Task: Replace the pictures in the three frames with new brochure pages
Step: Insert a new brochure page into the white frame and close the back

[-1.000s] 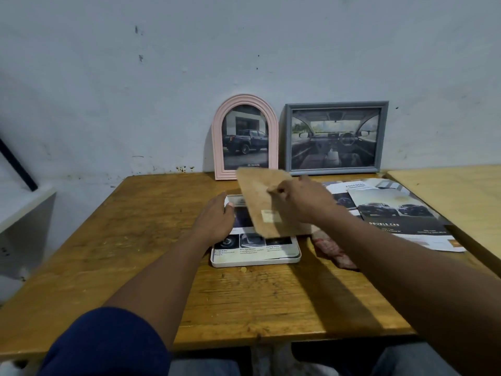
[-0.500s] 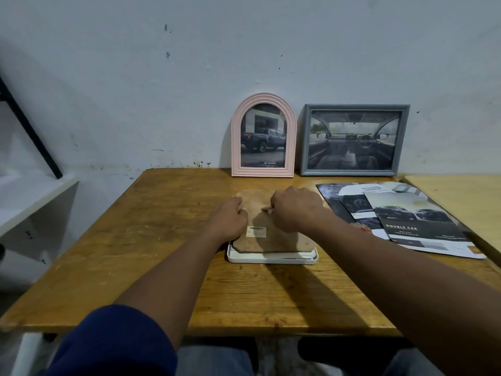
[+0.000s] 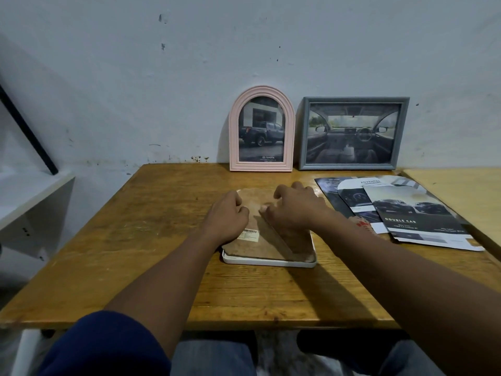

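Note:
A white frame [image 3: 268,261] lies face down in the middle of the wooden table [image 3: 151,248]. Its brown backing board [image 3: 260,248], with a barcode sticker, rests in it. My left hand [image 3: 226,217] presses on the board's left side with curled fingers. My right hand [image 3: 294,210] presses its right part, fingertips down on the board. A pink arched frame [image 3: 261,128] with a pickup truck picture leans on the wall. Beside it stands a grey frame [image 3: 352,132] with a car interior picture. Brochure pages [image 3: 401,210] are fanned out at the right.
A second, paler table [image 3: 466,196] adjoins on the right. A white shelf [image 3: 29,196] stands at the left with a black bar leaning above it. A small reddish object [image 3: 362,223] peeks out by my right forearm.
The backing board, held tilted above the frame by my right hand a second ago, now lies flat in the white frame. Both hands have come down onto it.

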`<state>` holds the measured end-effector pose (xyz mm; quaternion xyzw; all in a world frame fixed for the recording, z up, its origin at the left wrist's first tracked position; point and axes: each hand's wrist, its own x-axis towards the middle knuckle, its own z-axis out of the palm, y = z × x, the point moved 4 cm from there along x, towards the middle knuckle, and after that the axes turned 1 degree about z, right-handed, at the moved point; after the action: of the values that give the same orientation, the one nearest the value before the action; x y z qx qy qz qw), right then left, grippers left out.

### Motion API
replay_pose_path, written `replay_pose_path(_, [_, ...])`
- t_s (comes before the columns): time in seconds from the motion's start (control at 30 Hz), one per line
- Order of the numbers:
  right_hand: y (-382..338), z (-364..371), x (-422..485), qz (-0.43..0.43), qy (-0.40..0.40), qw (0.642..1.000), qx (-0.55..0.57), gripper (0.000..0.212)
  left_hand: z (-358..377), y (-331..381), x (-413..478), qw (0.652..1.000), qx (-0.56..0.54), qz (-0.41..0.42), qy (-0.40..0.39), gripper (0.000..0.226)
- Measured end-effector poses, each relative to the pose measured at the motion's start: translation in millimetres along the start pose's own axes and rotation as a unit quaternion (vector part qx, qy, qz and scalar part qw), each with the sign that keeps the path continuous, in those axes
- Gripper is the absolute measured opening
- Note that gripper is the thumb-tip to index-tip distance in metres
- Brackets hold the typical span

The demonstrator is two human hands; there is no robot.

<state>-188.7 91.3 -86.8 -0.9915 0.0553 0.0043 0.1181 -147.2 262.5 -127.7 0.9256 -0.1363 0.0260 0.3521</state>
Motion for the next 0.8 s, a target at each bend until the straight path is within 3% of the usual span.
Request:
replay_pose_path(0.07, [11, 10, 3, 0.019, 0.004, 0.999, 0.037, 0.067, -1, 2, -1, 1.000, -0.013, 0.003, 0.017, 0.007])
replay_pose_path(0.2, [22, 27, 9, -0.001, 0.012, 0.996, 0.083, 0.057, -1, -3, 0, 0.998, -0.050, -0.017, 0.024, 0.008])
replay_pose_path(0.37, [32, 25, 11, -0.065, 0.015, 0.996, 0.057, 0.058, 1, -4, -1, 0.999, -0.034, -0.001, -0.005, 0.043])
replay_pose_path(0.5, [44, 24, 8, -0.092, 0.009, 0.992, 0.089, 0.048, -2, -6, -2, 0.996, -0.075, 0.004, 0.040, 0.016])
replay_pose_path(0.63, [46, 24, 12, -0.075, 0.043, 0.985, 0.147, 0.037, -3, -10, -3, 0.992, -0.110, -0.008, 0.067, 0.011])
replay_pose_path(0.8, [34, 23, 31, -0.043, 0.030, 0.992, 0.114, 0.066, -6, -8, -4, 0.984, -0.163, -0.036, 0.066, 0.023])
